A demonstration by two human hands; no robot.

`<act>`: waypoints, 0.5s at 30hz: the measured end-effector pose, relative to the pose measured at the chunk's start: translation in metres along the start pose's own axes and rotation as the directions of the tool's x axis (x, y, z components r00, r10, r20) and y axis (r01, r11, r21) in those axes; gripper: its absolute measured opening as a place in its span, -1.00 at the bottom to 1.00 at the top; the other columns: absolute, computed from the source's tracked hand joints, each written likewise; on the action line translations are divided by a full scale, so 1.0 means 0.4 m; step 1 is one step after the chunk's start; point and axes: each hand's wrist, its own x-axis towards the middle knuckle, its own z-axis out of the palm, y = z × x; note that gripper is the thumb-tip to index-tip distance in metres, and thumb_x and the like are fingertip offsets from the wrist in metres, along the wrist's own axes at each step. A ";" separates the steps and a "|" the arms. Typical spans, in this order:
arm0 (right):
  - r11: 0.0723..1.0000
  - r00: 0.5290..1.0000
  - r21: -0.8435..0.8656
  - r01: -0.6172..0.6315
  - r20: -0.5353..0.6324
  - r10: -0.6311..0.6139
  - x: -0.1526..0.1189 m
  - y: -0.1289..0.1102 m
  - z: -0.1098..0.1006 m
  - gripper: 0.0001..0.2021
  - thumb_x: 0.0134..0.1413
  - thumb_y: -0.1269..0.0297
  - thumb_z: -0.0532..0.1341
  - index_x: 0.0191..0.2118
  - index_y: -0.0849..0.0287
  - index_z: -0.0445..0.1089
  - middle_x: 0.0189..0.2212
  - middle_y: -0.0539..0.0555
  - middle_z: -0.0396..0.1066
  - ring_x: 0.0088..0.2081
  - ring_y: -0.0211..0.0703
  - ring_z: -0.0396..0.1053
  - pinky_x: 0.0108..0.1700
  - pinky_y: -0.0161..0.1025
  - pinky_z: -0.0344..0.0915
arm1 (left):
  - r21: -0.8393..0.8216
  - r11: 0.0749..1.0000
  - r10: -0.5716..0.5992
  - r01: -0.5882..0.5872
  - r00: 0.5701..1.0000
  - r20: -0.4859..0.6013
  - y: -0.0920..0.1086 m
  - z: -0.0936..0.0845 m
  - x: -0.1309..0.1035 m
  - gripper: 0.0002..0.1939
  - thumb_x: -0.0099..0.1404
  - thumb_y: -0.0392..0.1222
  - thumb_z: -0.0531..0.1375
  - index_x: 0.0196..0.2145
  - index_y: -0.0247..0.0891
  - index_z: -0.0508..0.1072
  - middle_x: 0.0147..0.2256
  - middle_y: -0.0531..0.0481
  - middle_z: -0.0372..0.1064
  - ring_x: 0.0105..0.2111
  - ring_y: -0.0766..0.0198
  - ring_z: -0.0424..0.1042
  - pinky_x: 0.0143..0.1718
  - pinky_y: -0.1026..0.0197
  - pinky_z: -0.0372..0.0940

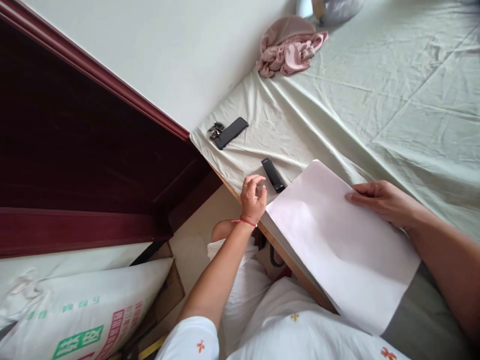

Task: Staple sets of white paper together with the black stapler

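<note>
My right hand grips a sheet of white paper by its far right edge, thumb on top. Whether there is more than one sheet I cannot tell. The paper lies tilted over the front edge of the cloth-covered bed or table. My left hand, a red string around its wrist, hovers at that edge with fingers loosely curled and apart, holding nothing. Just beyond it, close to the fingertips, lies a black stapler, near the paper's left corner.
Farther back on the pale green cloth are a black phone, a bunch of keys and a crumpled pink cloth. A dark red wooden panel stands at left. Below it sits a white printed sack.
</note>
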 end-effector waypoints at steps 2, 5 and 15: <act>0.998 0.999 0.062 -0.032 0.031 0.031 0.004 0.001 -0.008 -0.71 -0.05 0.01 0.42 -0.42 0.14 0.48 -0.54 0.03 0.52 -0.58 -0.15 0.41 -0.62 -0.32 0.26 | 0.013 0.998 0.054 -0.054 0.998 0.014 -0.014 0.008 -0.002 -0.65 0.45 -0.10 0.10 0.11 -0.22 0.43 0.17 -0.26 0.37 0.14 0.10 0.41 0.05 0.07 0.39; 0.980 0.998 0.191 -0.057 0.019 0.055 0.007 -0.001 -0.012 -0.72 -0.11 0.04 0.46 -0.38 0.12 0.50 -0.47 0.06 0.58 -0.52 -0.09 0.48 -0.57 -0.29 0.36 | 0.025 0.992 0.121 -0.124 0.986 0.110 -0.026 0.010 0.005 -0.56 0.51 -0.03 0.03 0.25 -0.15 0.34 0.33 -0.22 0.22 0.36 0.06 0.18 0.33 -0.10 0.17; 0.973 0.994 0.232 0.014 -0.105 0.010 0.012 0.013 -0.028 -0.74 -0.07 0.06 0.45 -0.33 0.09 0.50 -0.47 0.02 0.57 -0.54 -0.13 0.48 -0.58 -0.30 0.39 | -0.073 0.977 0.214 -0.202 0.939 0.269 -0.025 0.013 0.012 -0.49 0.47 0.04 0.11 0.29 -0.12 0.33 0.33 -0.17 0.26 0.41 0.02 0.12 0.40 -0.22 0.06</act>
